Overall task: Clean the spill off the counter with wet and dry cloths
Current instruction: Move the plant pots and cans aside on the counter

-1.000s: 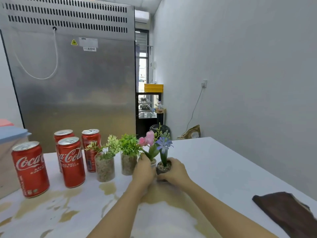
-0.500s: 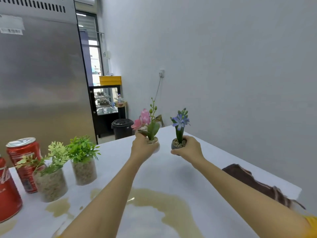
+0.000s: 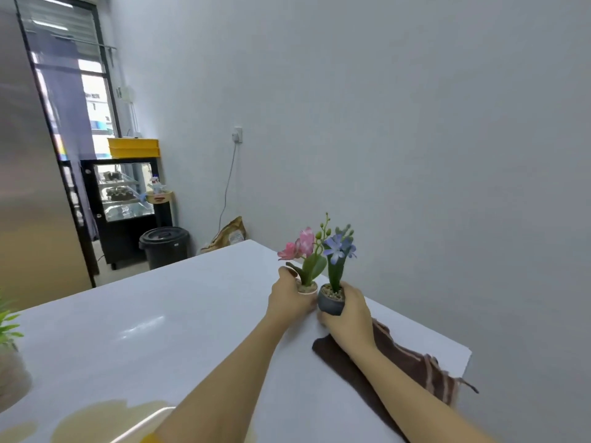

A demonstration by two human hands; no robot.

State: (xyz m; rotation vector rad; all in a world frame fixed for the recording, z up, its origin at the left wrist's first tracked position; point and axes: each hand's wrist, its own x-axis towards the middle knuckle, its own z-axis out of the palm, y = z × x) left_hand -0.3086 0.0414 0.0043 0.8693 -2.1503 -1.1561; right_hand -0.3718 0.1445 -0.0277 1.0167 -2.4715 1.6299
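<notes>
My left hand (image 3: 287, 300) grips a small white pot with a pink flower (image 3: 307, 287). Beside it, my right hand (image 3: 350, 318) grips a small dark grey pot with a blue flower (image 3: 331, 302). Both pots are low over the far right part of the white counter (image 3: 179, 321), close together; whether they touch the surface I cannot tell. A dark brown cloth (image 3: 409, 362) lies on the counter under my right forearm, near the right edge. A yellowish-brown spill (image 3: 105, 418) spreads over the near left of the counter.
Another potted plant (image 3: 8, 353) shows partly at the left edge. The counter ends at a corner (image 3: 468, 351) on the right, close to the grey wall. Beyond the far edge stand a black bin (image 3: 164, 251) and a glass display case (image 3: 123, 199).
Both hands have carried the two flower pots to the right and down toward the counter, near the brown cloth. My view has turned right, so the cans are out of sight.
</notes>
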